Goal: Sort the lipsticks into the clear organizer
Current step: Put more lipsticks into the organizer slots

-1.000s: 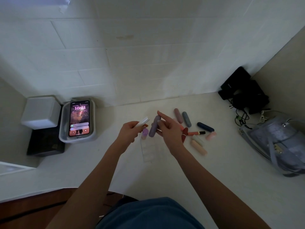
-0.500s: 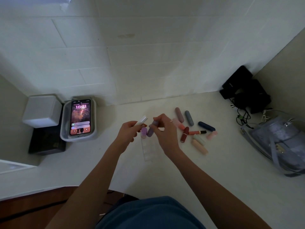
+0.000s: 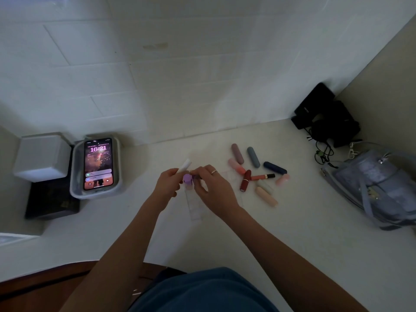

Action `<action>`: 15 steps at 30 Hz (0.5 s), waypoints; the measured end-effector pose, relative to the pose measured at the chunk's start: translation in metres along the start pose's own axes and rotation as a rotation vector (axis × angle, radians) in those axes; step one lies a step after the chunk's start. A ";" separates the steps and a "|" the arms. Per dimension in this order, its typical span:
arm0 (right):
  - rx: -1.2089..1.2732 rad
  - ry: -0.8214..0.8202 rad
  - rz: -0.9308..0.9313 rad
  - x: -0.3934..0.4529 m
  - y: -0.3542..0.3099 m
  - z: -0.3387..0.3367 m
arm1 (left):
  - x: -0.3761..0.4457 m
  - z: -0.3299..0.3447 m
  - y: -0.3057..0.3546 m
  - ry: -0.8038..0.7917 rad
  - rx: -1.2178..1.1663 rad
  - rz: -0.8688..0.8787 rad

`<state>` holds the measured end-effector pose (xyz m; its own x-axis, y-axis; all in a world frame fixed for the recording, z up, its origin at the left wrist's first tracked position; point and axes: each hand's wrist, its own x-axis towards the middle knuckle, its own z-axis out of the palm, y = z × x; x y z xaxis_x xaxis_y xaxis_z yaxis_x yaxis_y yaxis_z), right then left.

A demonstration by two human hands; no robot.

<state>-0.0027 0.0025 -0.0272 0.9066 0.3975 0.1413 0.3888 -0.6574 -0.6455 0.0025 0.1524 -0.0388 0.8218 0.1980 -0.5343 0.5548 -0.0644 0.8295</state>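
A clear organizer (image 3: pixel 195 207) lies on the white counter, a narrow strip of compartments running toward me. A lilac lipstick (image 3: pixel 187 178) stands upright in its far end. My right hand (image 3: pixel 213 188) pinches a dark purple lipstick (image 3: pixel 197 176) right beside the lilac one, over the organizer's far end. My left hand (image 3: pixel 169 183) grips a white lipstick tube (image 3: pixel 185 165) that points up and away. Several loose lipsticks (image 3: pixel 254 174) in mauve, grey, navy, red, pink and peach lie in a pile to the right of my hands.
A phone (image 3: pixel 98 163) with a lit screen rests in a grey tray (image 3: pixel 76 188) at the left, beside a white box (image 3: pixel 42 155) and a black box (image 3: pixel 51 204). Black gear with cables (image 3: pixel 326 122) and a grey-blue bag (image 3: pixel 380 188) sit at the right. A tiled wall is behind.
My right hand has brought the dark purple lipstick down and left from mid-air to the organizer's far end, beside the lilac one. My left hand kept the white tube nearly still.
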 end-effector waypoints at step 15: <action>-0.252 0.181 0.377 0.041 0.086 -0.030 | 0.015 0.000 0.008 0.028 0.076 -0.002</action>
<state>0.0732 -0.0565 -0.0543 0.9972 -0.0011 0.0754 0.0352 -0.8776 -0.4782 0.0197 0.1545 -0.0404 0.8171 0.2252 -0.5307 0.5659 -0.1374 0.8129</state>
